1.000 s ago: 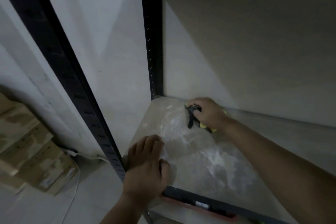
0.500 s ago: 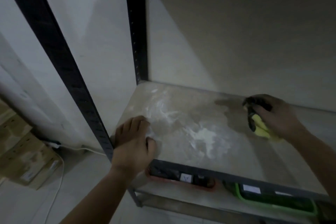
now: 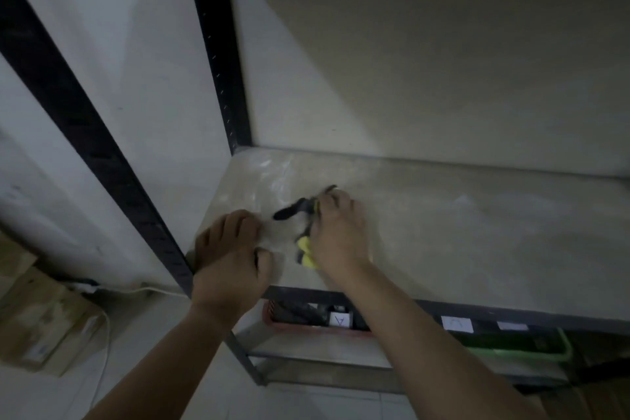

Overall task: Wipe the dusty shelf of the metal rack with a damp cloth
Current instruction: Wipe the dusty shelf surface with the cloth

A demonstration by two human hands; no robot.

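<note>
Yellow cloth (image 3: 304, 251) bunched in right hand (image 3: 341, 239), left hand (image 3: 228, 262) flat on shelf (image 3: 477, 232); press firmly, overlap strokes toward corner.

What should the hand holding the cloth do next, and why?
Probably push the cloth away into the back left corner of the shelf. The right hand grips it near the front, beside the left hand, which rests on the shelf's front corner. Pale dust smears show toward that back corner, so it seems unwiped.
</note>
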